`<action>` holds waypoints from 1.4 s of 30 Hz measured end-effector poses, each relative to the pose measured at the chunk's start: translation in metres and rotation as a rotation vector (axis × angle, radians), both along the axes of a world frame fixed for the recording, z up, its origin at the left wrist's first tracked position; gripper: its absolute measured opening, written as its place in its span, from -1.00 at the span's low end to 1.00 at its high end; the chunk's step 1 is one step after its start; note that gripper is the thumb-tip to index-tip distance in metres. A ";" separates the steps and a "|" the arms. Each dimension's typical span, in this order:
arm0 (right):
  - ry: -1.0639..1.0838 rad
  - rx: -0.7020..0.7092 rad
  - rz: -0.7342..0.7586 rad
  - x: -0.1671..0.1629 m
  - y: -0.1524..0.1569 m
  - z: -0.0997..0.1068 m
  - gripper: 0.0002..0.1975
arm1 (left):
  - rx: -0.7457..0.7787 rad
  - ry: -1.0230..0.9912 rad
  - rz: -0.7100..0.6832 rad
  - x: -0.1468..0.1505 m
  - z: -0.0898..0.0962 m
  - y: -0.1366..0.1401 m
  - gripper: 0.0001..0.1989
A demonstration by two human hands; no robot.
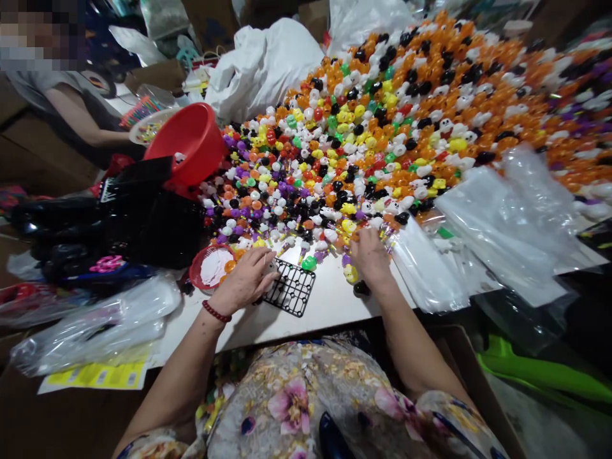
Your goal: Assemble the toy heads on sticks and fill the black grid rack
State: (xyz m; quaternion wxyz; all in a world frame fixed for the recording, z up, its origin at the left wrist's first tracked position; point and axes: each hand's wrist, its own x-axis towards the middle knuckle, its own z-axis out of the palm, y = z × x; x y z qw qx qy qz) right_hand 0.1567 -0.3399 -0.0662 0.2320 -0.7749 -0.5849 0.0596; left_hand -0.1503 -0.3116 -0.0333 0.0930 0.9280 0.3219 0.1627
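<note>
My left hand (246, 277), with a dark red bead bracelet (217, 312) at the wrist, lies over the left end of a black plastic grid (292, 290). Its fingers are curled together near a small whitish piece, and what they hold is unclear. At the near edge of a big heap of small plastic figures (335, 153), my right hand (370, 255) has its fingers bent down among the pieces. Its fingertips are mostly hidden. A green figure (308, 263) touches the grid's far edge. Beside my right hand are a yellow figure (350, 274) and a black one (361, 289).
A red basket (195, 271) with white and orange pieces sits left of my left hand. Clear plastic bags (502, 217) lie at right, more bags (105, 319) at left. Behind stand a red basin (191, 140) and a white sack (268, 64). Another person's arm (81, 118) is at upper left.
</note>
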 end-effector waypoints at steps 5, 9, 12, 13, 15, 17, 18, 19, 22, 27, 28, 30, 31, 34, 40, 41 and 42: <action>-0.188 -0.126 -0.041 0.029 0.007 -0.018 -0.86 | 0.021 0.014 -0.003 -0.001 -0.001 0.002 -0.64; -0.088 -0.109 -0.052 0.023 0.015 -0.016 -0.86 | 0.002 0.030 0.014 -0.001 -0.001 0.001 -0.62; 0.184 0.016 -0.027 0.007 0.016 -0.015 -0.85 | -0.009 0.034 0.016 -0.001 0.000 0.000 -0.61; 0.271 0.045 -0.003 -0.002 0.016 -0.017 -0.84 | -0.011 0.033 0.019 -0.001 0.000 0.000 -0.61; 0.501 0.062 0.067 -0.027 0.016 -0.024 -0.82 | -0.016 0.033 0.023 -0.001 0.000 0.000 -0.61; 0.834 0.039 0.160 -0.058 0.018 -0.034 -0.78 | -0.017 0.032 0.022 -0.001 0.001 0.000 -0.60; 0.978 0.010 0.205 -0.074 0.020 -0.040 -0.77 | -0.017 0.031 0.020 -0.001 0.001 0.000 -0.60; 1.061 -0.024 0.247 -0.088 0.023 -0.045 -0.78 | -0.018 0.031 0.019 -0.001 0.001 0.000 -0.60; 1.050 -0.091 0.307 -0.121 0.033 -0.055 -0.87 | -0.019 0.026 0.017 0.000 0.000 0.000 -0.60; 0.850 -0.133 0.325 -0.137 0.042 -0.051 -0.84 | -0.018 0.016 0.014 -0.002 -0.003 0.000 -0.58; 0.809 -0.148 0.334 -0.137 0.041 -0.049 -0.83 | -0.018 0.011 0.015 -0.003 -0.004 0.001 -0.58; 0.733 -0.178 0.357 -0.135 0.040 -0.045 -0.84 | -0.017 0.002 0.019 -0.003 -0.005 0.001 -0.58; 0.699 -0.190 0.371 -0.134 0.039 -0.043 -0.84 | -0.015 -0.001 0.019 -0.003 -0.006 0.000 -0.58; 0.614 -0.219 0.422 -0.131 0.037 -0.038 -0.85 | -0.001 -0.006 0.013 -0.003 -0.006 0.000 -0.57; 0.519 -0.250 0.519 -0.127 0.032 -0.034 -0.84 | -0.023 -0.032 0.019 -0.004 -0.005 0.000 -0.56; 0.513 -0.249 0.532 -0.127 0.032 -0.035 -0.83 | -0.033 -0.031 0.024 -0.004 -0.005 0.000 -0.55; 0.511 -0.247 0.543 -0.127 0.031 -0.035 -0.83 | -0.042 -0.029 0.029 -0.005 -0.005 0.000 -0.54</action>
